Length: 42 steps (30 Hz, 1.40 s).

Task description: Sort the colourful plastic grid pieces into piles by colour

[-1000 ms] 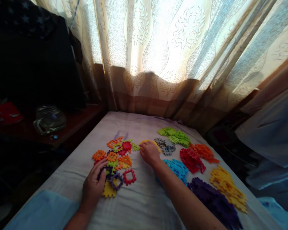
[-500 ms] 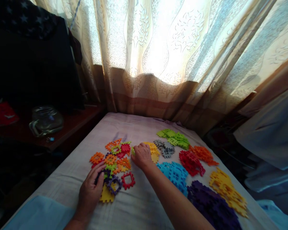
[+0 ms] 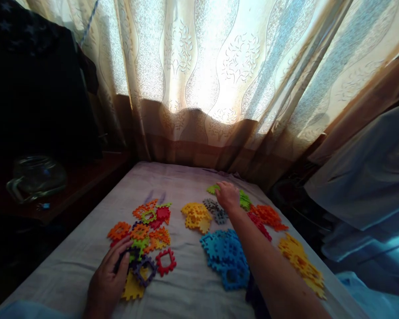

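Flat notched pieces lie in piles on a pale sheet (image 3: 182, 261). My left hand (image 3: 110, 270) rests at the left edge of a mixed pile, its fingers curved over a dark purple piece (image 3: 133, 253). Around it are orange pieces (image 3: 119, 231), a purple frame (image 3: 145, 270), a yellow piece (image 3: 133, 285) and a red frame (image 3: 166, 261). My right hand (image 3: 228, 195) is over the green pile (image 3: 244, 200) at the back, fingers bent down; whether a piece is between them is hidden.
Yellow (image 3: 197, 216), grey (image 3: 215, 210), blue (image 3: 228, 257), red (image 3: 260, 226), orange (image 3: 269, 216) and another yellow pile (image 3: 302, 263) spread rightward. A glass jug (image 3: 38, 177) stands on a dark table at left. A curtain (image 3: 199, 79) hangs behind.
My right hand has moved from beside the nearer yellow pile, back and right to the green pile. My left hand remains at the mixed pile. The view has shifted right.
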{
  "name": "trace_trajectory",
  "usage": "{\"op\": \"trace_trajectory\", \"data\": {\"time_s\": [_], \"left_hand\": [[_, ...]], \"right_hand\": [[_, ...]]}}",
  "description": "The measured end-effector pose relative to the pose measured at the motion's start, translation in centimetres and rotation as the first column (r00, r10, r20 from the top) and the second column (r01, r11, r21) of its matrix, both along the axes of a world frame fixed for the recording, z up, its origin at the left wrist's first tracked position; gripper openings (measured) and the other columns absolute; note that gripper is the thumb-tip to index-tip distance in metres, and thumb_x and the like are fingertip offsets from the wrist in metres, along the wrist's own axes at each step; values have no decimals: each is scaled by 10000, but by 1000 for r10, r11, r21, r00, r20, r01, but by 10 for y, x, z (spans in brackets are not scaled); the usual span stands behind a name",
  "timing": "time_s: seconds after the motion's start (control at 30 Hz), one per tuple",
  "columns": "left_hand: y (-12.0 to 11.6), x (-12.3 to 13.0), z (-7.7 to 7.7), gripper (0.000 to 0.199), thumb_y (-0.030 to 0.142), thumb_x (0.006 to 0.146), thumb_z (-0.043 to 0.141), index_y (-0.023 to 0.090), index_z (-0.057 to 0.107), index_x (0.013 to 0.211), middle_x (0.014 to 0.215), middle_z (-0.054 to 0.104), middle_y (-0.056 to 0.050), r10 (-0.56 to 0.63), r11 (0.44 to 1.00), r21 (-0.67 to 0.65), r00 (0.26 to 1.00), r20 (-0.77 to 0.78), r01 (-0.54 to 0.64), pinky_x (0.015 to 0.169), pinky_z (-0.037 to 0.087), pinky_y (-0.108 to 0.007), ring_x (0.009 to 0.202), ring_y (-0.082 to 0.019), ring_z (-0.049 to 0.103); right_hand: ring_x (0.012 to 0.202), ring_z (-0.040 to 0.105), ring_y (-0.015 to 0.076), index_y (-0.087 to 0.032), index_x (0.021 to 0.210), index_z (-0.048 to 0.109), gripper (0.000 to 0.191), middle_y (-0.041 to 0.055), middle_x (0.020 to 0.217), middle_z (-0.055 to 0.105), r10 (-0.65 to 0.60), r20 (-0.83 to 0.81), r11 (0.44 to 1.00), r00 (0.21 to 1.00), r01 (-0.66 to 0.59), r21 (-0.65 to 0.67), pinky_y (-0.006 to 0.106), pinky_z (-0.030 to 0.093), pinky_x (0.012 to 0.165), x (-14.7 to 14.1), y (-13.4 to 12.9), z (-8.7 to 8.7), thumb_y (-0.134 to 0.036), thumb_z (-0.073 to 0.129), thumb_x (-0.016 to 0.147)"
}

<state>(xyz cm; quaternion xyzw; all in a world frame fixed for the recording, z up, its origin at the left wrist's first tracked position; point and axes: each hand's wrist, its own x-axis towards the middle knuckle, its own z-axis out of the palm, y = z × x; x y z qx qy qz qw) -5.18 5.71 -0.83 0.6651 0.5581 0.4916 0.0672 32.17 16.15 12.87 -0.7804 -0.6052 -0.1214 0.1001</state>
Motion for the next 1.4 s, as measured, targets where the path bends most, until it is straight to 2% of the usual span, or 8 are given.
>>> {"op": "trace_trajectory", "data": {"time_s": [0.17, 0.33, 0.5, 0.7, 0.9, 1.13, 1.23, 1.4], "left_hand": [[-1, 1, 2, 367, 477, 877, 452, 261, 698, 1043, 1175, 694, -35, 7, 1000, -21, 1000, 1, -7, 954, 524, -332, 1092, -208, 651], [-4, 4, 8, 338, 449, 872, 470, 252, 702, 1019, 1159, 699, -38, 11, 1000, -28, 999, 37, -10, 975, 512, -333, 1100, -206, 645], [-8, 7, 15, 309, 399, 878, 478, 243, 698, 1027, 1163, 702, -43, -9, 999, -43, 998, 58, 12, 965, 522, -334, 1103, -199, 646], [-9, 9, 15, 304, 376, 887, 474, 230, 697, 1032, 1171, 697, -56, -5, 999, -40, 998, 63, 7, 971, 521, -343, 1113, -202, 643], [-11, 10, 17, 293, 364, 892, 480, 229, 696, 1037, 1163, 699, -56, -10, 999, -33, 998, 54, 12, 987, 511, -349, 1102, -197, 646], [-10, 8, 17, 309, 383, 887, 474, 232, 700, 1033, 1174, 696, -62, 1, 998, -66, 999, 51, 2, 975, 518, -346, 1111, -200, 644], [-10, 8, 17, 309, 388, 878, 482, 229, 703, 1024, 1168, 700, -63, -6, 998, -58, 999, 54, 9, 975, 518, -346, 1107, -200, 646], [-9, 7, 15, 324, 418, 874, 474, 240, 706, 1013, 1164, 703, -49, 8, 997, -73, 998, 59, -4, 967, 522, -338, 1104, -202, 647]], "right_hand": [[1113, 569, 214, -247, 1053, 719, 293, 68, 1203, 677, 214, -36, 977, 976, -214, -2, 325, 382, 891, -50, -21, -25, -202, 470, 907], [1006, 601, 202, -241, 989, 725, 279, 54, 1055, 725, 474, -80, 873, 877, -480, -86, 309, 392, 862, -116, -37, -44, -206, 459, 911], [971, 607, 207, -221, 984, 718, 263, 72, 1009, 723, 506, -111, 841, 855, -518, -157, 293, 412, 843, -150, -33, -54, -211, 467, 906], [1086, 575, 193, -246, 1224, 641, 376, 75, 1209, 662, 462, -122, 858, 879, -477, -189, 289, 403, 912, -154, 2, -60, -165, 430, 924], [1100, 572, 226, -290, 1245, 638, 391, 94, 1198, 653, 474, -95, 830, 875, -481, -283, 325, 422, 879, -149, 33, -62, -177, 446, 924], [1129, 564, 236, -207, 1094, 707, 294, 120, 1174, 670, 487, -89, 814, 869, -489, -314, 314, 417, 883, -143, 34, -60, -192, 485, 903], [1086, 599, 230, -185, 1064, 707, 262, 129, 1141, 689, 444, -103, 837, 890, -453, -306, 300, 422, 865, -141, 30, -56, -222, 512, 893], [949, 664, 205, -243, 1079, 695, 286, 84, 1075, 726, 306, -147, 904, 940, -336, -265, 277, 440, 753, -132, 27, -44, -270, 456, 925]]}}
